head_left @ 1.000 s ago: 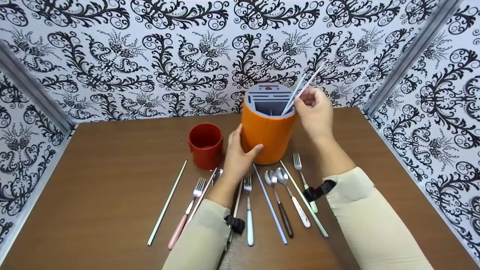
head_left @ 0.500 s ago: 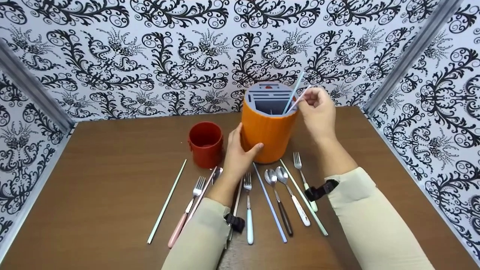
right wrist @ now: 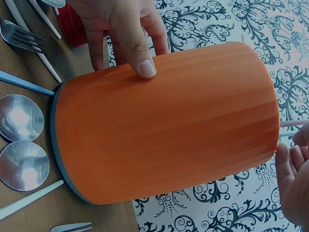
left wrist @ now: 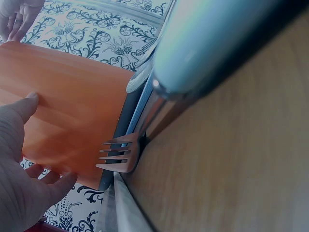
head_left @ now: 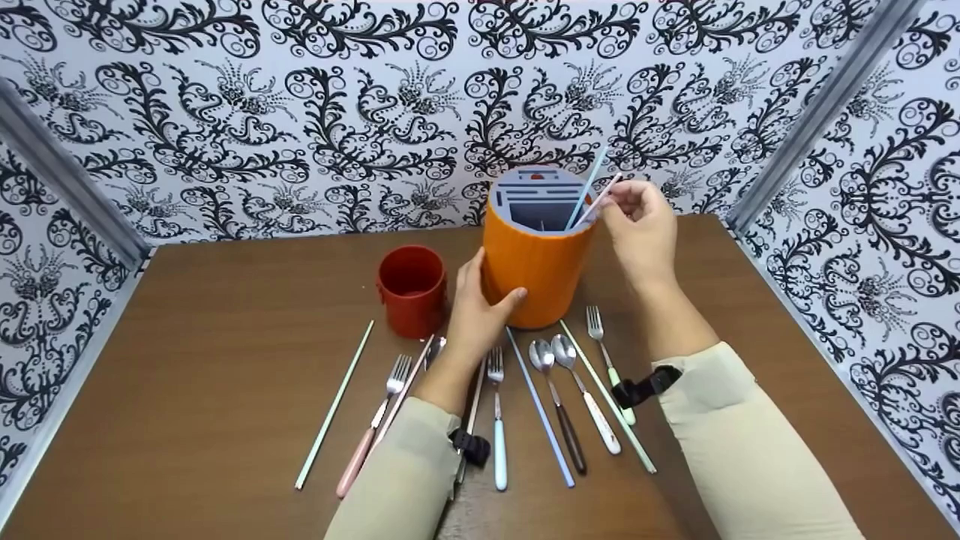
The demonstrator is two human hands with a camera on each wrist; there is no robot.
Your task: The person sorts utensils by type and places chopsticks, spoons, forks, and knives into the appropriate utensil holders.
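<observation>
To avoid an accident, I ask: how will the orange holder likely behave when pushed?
The orange holder may tip if pushed high, being taller than wide. Its round side could let it roll once fallen. The left hand on it may steady it.

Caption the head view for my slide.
Left hand grips an orange utensil holder; right hand at a pink chopstick slanting from its open top.

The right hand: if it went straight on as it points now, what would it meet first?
Past the pink chopstick it pinches, the right hand would probably meet the light-blue chopstick or, depth being unclear, the orange utensil holder.
</observation>
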